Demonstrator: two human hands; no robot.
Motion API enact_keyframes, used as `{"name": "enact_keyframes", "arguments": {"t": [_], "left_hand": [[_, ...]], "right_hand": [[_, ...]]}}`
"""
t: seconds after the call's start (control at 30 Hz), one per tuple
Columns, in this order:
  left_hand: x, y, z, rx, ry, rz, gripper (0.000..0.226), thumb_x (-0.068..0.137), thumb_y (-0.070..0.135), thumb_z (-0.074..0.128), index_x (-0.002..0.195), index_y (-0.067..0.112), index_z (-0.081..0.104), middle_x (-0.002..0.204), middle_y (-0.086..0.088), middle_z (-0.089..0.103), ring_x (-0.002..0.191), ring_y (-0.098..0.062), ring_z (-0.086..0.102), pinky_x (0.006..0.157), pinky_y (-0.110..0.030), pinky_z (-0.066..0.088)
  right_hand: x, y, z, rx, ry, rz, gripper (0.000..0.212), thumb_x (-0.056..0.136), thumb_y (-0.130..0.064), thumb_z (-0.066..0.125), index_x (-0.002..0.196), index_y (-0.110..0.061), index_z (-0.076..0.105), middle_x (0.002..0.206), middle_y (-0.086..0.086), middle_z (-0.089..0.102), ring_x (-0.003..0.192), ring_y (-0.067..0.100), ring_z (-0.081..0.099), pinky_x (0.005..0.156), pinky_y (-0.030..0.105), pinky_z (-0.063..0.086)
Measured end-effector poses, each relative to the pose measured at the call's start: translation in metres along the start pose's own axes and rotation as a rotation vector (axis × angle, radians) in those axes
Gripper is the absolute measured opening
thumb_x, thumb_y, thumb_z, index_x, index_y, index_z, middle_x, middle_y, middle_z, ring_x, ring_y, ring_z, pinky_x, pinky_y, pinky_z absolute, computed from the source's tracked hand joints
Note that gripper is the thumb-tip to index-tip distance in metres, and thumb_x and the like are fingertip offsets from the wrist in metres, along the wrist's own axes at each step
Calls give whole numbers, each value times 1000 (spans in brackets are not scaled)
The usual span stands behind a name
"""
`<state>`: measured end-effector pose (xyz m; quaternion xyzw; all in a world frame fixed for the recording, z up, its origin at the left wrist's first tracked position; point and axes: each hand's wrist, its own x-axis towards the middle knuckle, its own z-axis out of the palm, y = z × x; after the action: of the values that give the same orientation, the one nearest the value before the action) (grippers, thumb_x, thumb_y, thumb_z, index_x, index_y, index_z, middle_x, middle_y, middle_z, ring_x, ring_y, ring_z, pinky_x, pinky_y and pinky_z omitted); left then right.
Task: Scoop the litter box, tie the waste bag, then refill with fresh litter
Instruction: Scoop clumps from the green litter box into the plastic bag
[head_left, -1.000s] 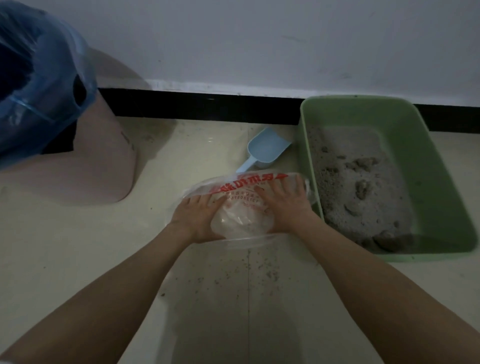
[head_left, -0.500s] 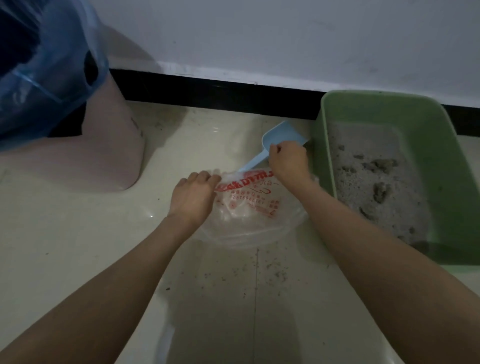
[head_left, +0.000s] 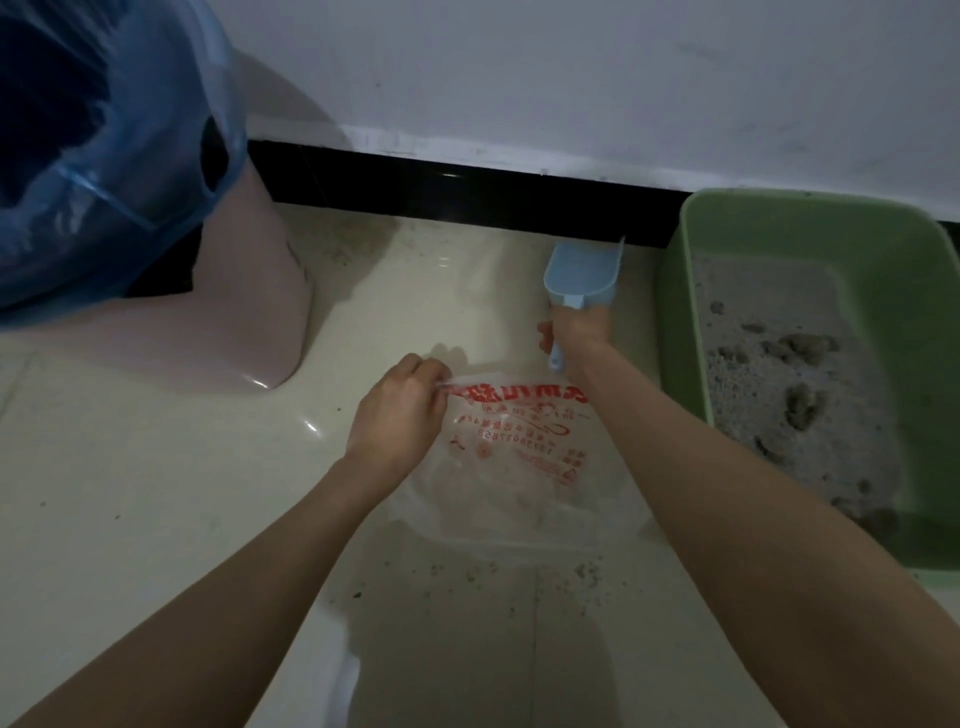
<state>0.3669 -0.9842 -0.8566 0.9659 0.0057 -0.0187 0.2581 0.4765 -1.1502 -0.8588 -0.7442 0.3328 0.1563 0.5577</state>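
Note:
A clear plastic bag (head_left: 514, 467) with red print lies on the floor in front of me. My left hand (head_left: 400, 410) pinches its upper left edge. My right hand (head_left: 574, 338) grips the handle of a light blue scoop (head_left: 584, 275), which points away from me just beyond the bag. To the right stands a green litter box (head_left: 883, 270) holding grey litter (head_left: 769, 384) with several dark clumps.
A pink bin (head_left: 218, 332) lined with a blue plastic bag (head_left: 104, 145) stands at the left. A black skirting board (head_left: 467, 192) and white wall run along the back. Litter crumbs (head_left: 467, 577) are scattered on the pale tiles near the bag.
My right hand left the bag, reached forward and took hold of the scoop's handle. My left hand shifted from pressing the bag to pinching its edge.

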Motion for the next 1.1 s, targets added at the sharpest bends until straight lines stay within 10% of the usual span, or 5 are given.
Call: {"name": "enact_keyframes", "arguments": {"t": [0.33, 0.77, 1.1], "left_hand": [[18, 41, 7, 52, -56, -63, 36, 92, 22, 51, 127, 11, 50, 124, -13, 52, 110, -30, 53, 87, -40, 44], [6, 192, 7, 367, -292, 485, 57, 97, 37, 38, 146, 13, 22, 152, -12, 24, 139, -26, 24, 113, -37, 25], [-34, 236, 83, 264, -407, 188, 69, 98, 36, 36, 148, 3, 1, 157, -15, -3, 145, -28, -3, 119, -37, 5]], "right_hand": [[-54, -18, -124, 49, -53, -321, 29, 94, -20, 48, 67, -12, 41, 57, 3, 40, 30, 8, 34, 34, 15, 27], [-78, 35, -326, -175, 115, -273, 24, 100, -26, 34, 99, -6, 46, 60, 9, 40, 49, 20, 39, 43, 25, 35], [-45, 94, -392, -709, 328, -85, 44, 90, -41, 42, 102, -3, 60, 94, 15, 61, 84, 32, 59, 70, 32, 43]]}}
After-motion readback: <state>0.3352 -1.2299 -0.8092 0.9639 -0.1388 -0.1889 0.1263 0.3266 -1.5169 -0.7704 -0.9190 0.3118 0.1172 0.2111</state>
